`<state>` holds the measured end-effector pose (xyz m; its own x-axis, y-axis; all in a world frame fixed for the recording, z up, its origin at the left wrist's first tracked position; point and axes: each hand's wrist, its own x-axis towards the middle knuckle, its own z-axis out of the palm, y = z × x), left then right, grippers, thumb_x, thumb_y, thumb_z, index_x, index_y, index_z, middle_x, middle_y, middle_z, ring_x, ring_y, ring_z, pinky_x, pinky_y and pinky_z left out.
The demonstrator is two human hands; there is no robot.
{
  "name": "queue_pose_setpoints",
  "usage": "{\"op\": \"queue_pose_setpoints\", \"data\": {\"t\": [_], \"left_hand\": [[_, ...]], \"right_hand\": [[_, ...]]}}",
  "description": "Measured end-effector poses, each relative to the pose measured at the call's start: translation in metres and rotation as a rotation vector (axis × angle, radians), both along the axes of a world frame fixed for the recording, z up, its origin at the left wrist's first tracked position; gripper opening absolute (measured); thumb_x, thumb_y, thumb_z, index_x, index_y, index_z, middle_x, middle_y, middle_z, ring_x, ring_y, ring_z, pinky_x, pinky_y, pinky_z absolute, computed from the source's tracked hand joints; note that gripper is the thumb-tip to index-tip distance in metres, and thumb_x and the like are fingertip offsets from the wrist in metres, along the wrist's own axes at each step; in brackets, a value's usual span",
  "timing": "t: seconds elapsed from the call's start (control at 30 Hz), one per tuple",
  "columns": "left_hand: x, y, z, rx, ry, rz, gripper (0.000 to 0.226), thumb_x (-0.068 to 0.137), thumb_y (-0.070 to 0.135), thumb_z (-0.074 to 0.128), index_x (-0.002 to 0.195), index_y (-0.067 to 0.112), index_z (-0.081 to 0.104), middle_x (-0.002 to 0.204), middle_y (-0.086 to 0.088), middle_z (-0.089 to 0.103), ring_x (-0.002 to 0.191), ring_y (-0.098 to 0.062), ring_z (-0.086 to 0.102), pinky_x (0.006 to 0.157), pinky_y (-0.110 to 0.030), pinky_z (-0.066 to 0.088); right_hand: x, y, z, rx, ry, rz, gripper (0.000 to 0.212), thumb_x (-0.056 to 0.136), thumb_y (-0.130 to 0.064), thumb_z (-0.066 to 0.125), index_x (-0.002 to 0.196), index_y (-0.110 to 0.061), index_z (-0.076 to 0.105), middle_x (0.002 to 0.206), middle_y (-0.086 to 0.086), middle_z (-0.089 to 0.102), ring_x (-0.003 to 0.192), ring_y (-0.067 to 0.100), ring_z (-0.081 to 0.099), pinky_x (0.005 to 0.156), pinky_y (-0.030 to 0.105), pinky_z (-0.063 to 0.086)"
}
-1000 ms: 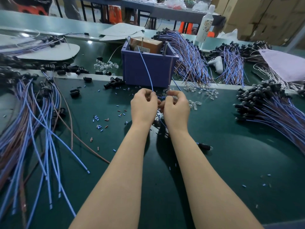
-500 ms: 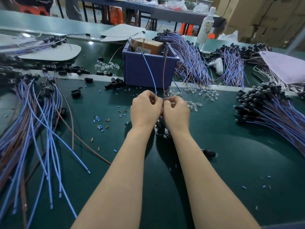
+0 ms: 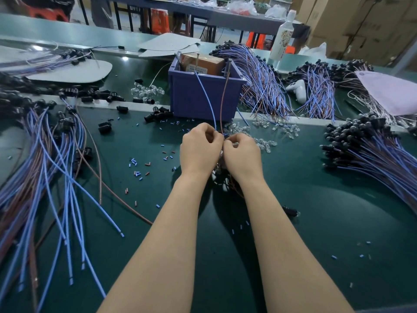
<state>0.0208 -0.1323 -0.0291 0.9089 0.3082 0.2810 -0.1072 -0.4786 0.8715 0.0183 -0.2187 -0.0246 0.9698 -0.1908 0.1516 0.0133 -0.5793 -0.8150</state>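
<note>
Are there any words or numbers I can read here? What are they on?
No text here is readable.
Label on the box: print too small to read.
Bottle: blurred, unreadable.
Pink sheet: small round mark, too blurred.

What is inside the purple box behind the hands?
A brown carton with a white label sits in the purple box, and grey metal rods poke up beside it. The box's wall hides anything lower down.
</note>
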Motion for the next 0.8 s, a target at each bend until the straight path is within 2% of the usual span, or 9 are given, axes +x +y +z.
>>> {"op": "queue_pose_setpoints", "data": {"t": [0.2,0.4,0.8], "left_hand": [[-0.0002,0.0001,0.001,-0.039,-0.004,-0.03,0.012,0.088,0.017,0.056,0.085,0.012,0.066,0.081,-0.001,0.068,0.081,-0.02,0.064,0.076,-0.029,0.049],[0.0,-0.0001,0.0011,-0.047,-0.003,-0.038,0.01,0.089,0.018,0.057,0.079,0.018,0.061,0.077,0.002,0.065,0.079,-0.019,0.063,0.075,-0.027,0.048],[-0.0005,0.0005,0.0012,-0.03,-0.013,-0.048,0.011,0.089,0.018,0.057,0.084,0.014,0.066,0.077,0.002,0.065,0.077,-0.017,0.062,0.072,-0.026,0.047]], "right_hand": [[-0.0003,-0.0006,-0.0001,-0.031,0.002,0.021,0.011,0.088,-0.017,0.049,0.089,-0.018,0.06,0.081,-0.001,0.06,0.088,0.022,0.059,0.072,0.025,0.039],[-0.0007,-0.0005,0.001,-0.046,0.007,0.038,0.009,0.088,-0.018,0.049,0.085,-0.019,0.057,0.079,0.0,0.06,0.087,0.024,0.061,0.074,0.028,0.043],[-0.0009,-0.0014,0.0014,-0.064,0.007,0.053,0.011,0.088,-0.017,0.048,0.087,-0.018,0.058,0.082,0.001,0.063,0.087,0.025,0.062,0.074,0.029,0.045]]}}
